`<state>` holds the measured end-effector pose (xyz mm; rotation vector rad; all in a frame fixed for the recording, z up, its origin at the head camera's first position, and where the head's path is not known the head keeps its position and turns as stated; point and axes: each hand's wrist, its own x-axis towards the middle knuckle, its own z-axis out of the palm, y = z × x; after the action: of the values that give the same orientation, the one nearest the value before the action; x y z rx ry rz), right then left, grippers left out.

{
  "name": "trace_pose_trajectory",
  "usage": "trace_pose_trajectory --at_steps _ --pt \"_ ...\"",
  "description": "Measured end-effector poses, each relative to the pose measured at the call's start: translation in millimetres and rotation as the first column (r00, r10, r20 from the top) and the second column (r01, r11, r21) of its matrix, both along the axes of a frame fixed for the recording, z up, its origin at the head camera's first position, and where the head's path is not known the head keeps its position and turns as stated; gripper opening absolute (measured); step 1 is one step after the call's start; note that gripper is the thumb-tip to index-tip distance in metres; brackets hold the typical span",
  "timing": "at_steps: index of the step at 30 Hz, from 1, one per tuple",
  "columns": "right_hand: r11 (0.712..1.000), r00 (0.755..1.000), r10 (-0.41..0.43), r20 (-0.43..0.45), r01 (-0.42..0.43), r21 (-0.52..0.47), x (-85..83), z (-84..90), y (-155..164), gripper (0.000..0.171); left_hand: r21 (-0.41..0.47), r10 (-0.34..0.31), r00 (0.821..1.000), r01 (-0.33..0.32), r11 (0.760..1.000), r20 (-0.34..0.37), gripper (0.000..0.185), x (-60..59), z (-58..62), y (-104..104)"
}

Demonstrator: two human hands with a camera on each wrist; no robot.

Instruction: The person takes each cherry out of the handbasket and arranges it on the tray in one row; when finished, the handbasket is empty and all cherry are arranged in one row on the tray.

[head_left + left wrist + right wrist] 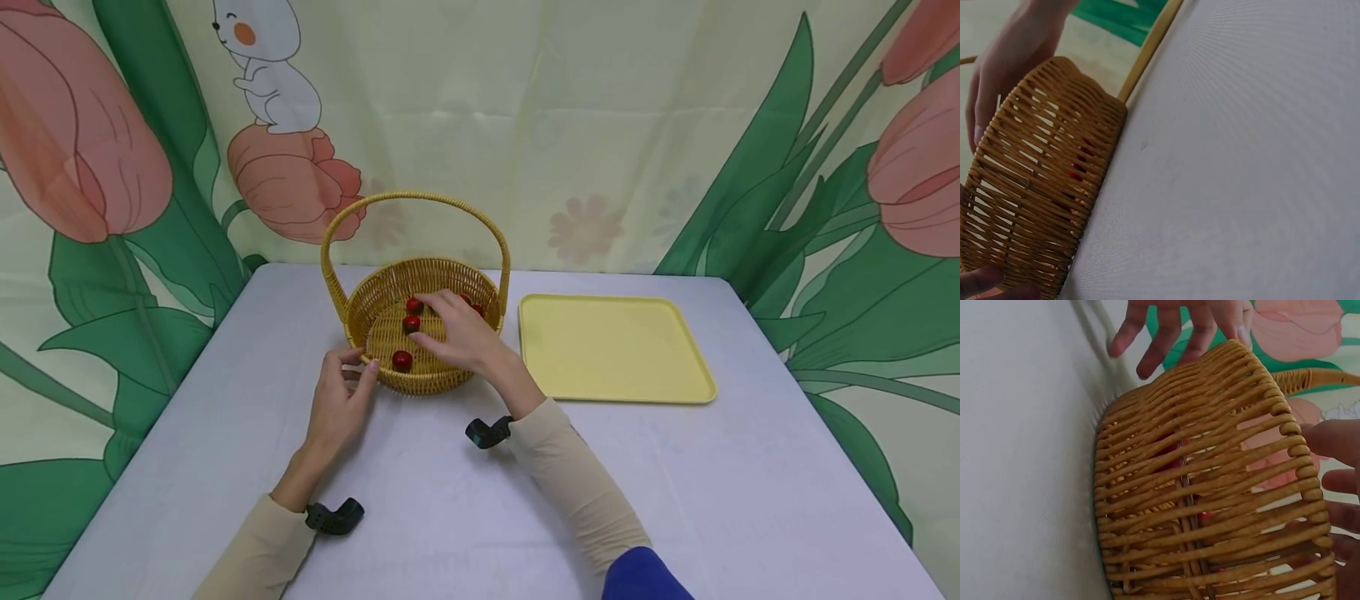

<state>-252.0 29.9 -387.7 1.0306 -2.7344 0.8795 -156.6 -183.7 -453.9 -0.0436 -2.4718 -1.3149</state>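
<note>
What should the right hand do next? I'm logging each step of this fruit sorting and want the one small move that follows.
Probably lower the right hand a little and pinch the red fruit under its fingertips. The fingers spread over the basket hold nothing yet, the left hand touches the near rim, and the yellow tray lies beside it.

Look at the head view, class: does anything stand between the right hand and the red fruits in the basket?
Nothing visible does. The right hand reaches over the basket rim, directly above the red fruits.
</note>
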Motion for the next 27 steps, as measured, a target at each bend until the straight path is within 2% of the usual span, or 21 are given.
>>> trace_pose_trajectory --at_steps 8,27 --pt "0.999 0.996 0.001 0.093 -0.006 0.052 -5.2 -3.6 -13.0 0.066 0.003 0.001 1.0 -0.001 1.0 -0.006 0.046 0.8 -0.4 0.2" --pt "0.965 0.982 0.032 0.187 -0.079 0.251 -14.1 -10.7 -41.1 0.067 0.006 0.001 1.0 -0.001 1.0 -0.001 0.046 0.1 -1.2 0.0"
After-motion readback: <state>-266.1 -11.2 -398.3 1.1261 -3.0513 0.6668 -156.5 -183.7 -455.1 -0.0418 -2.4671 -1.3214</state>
